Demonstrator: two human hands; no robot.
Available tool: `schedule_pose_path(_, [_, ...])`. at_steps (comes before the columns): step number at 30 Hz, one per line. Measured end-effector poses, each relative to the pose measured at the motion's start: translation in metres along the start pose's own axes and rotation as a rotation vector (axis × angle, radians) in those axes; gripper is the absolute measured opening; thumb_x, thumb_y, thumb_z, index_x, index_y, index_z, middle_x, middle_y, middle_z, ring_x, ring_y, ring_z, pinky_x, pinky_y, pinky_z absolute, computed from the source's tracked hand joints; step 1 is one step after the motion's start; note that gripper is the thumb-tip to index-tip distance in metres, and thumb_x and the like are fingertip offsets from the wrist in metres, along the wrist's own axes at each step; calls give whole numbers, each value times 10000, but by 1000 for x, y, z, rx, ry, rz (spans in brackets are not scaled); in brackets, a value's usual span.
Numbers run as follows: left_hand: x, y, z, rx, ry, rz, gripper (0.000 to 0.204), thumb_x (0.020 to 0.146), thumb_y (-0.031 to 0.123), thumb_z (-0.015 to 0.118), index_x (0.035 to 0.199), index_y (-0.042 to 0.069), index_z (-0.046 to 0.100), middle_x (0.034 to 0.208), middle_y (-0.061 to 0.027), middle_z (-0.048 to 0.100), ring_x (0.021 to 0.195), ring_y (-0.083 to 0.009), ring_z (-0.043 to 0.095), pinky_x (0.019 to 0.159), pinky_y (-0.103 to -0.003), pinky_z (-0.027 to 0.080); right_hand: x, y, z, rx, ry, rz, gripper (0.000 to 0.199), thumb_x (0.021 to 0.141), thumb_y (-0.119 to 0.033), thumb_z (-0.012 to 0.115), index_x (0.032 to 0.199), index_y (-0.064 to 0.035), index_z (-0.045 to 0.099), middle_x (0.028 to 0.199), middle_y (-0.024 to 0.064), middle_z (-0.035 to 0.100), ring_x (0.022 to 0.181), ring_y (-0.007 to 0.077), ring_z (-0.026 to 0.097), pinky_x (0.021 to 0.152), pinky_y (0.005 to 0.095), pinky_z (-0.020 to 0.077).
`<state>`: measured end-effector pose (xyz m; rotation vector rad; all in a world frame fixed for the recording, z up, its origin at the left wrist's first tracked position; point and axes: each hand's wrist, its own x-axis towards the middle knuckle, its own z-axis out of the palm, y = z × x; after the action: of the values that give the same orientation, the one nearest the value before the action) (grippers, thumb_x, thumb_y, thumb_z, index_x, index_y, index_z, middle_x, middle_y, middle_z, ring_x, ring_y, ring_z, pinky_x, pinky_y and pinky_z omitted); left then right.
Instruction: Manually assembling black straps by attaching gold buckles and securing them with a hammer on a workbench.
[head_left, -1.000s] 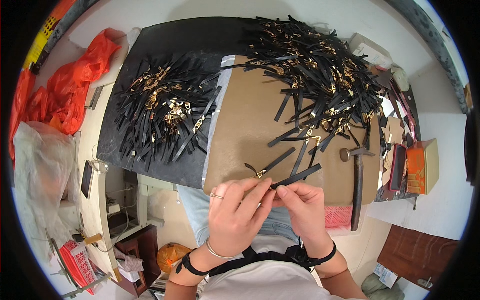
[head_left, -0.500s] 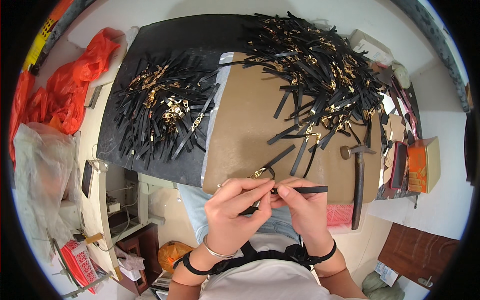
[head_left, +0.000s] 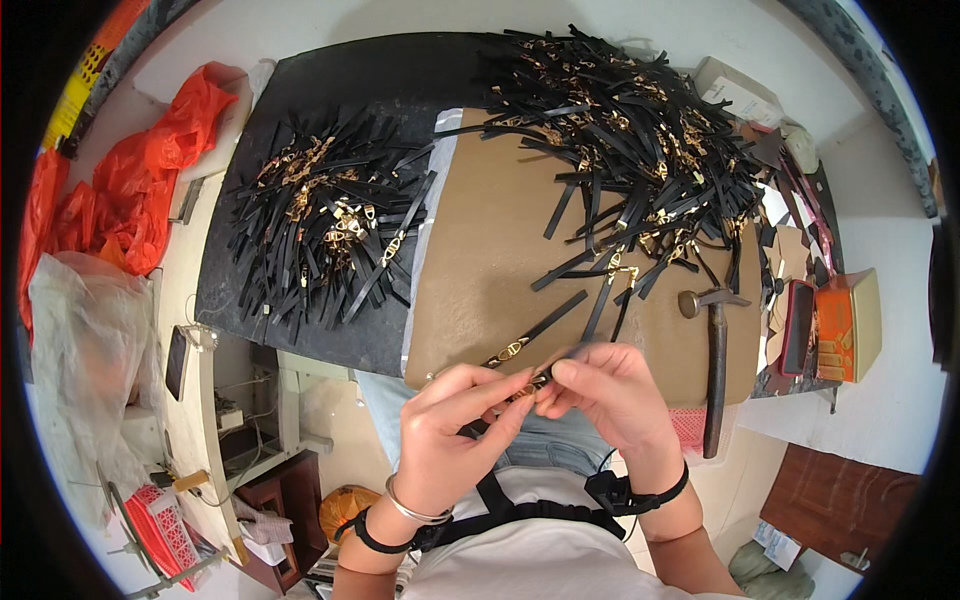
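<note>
My left hand (head_left: pixel 455 412) and my right hand (head_left: pixel 608 392) meet over my lap, just off the near edge of a brown board (head_left: pixel 480 240). Both pinch a short black strap (head_left: pixel 543 379) with a small gold fitting (head_left: pixel 528 389) beside the left fingertips. The fingers cover most of it. Another black strap (head_left: pixel 548 325) with a gold buckle (head_left: pixel 511 350) slants across the board's near edge and runs toward my left fingers; whether it joins the held piece I cannot tell.
A big heap of black straps with gold fittings (head_left: pixel 640 140) covers the board's far right; a smaller heap (head_left: pixel 335 215) lies left on the black tabletop (head_left: pixel 390 70). A hammer (head_left: pixel 716 350) rests near the right edge, beside a phone (head_left: pixel 797 328) and an orange box (head_left: pixel 845 330).
The strap end that stuck out rightward from my right hand no longer shows there. My right hand has turned and risen slightly. The strap on the board's edge now lies straighter, its buckle lower left.
</note>
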<state>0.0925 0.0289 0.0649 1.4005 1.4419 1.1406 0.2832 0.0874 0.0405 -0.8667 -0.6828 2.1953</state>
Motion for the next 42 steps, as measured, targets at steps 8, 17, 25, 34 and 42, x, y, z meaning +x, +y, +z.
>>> schedule_pose_path(8, [-2, -5, 7, 129, 177, 106, 140, 777, -32, 783, 905, -4, 733, 803, -55, 679, 608, -111, 586, 515, -237, 451, -2, 11, 20, -180, 34, -192, 170, 909, 10, 717, 1068, 52, 675, 997, 88, 703, 880, 131, 687, 765, 262, 608])
schedule_pose_path(17, [-4, -17, 6, -235, 81, -103, 97, 840, -24, 758, 917, -32, 700, 816, -49, 670, 689, -79, 603, 623, -214, 478, -1, 7, 25, -356, 61, -261, 123, 904, 24, 717, 1001, 91, 682, 964, 58, 653, 812, 86, 644, 674, 217, 564])
schedule_pose_path(25, [0, -12, -2, -502, -50, -207, 70, 889, -36, 722, 938, -64, 680, 915, -56, 667, 782, -75, 610, 670, -212, 492, 2, -8, 24, -360, 34, -207, 76, 918, -4, 714, 922, 67, 691, 819, 39, 653, 692, 60, 612, 545, 192, 472])
schedule_pose_path(34, [-1, -9, -5, -824, -198, -432, 63, 918, 13, 720, 935, -29, 677, 872, -12, 660, 777, -61, 608, 673, -205, 496, 0, -15, 11, -218, -69, -55, 113, 930, -56, 712, 892, 49, 694, 776, 82, 691, 671, 100, 657, 518, 212, 505])
schedule_pose_path(42, [0, -10, -2, -741, -275, -421, 89, 942, 46, 701, 975, -25, 658, 927, -29, 686, 834, -76, 648, 710, -208, 518, -5, -11, 6, -307, -61, -152, 48, 919, 17, 698, 894, 54, 682, 790, 89, 691, 692, 120, 676, 544, 212, 540])
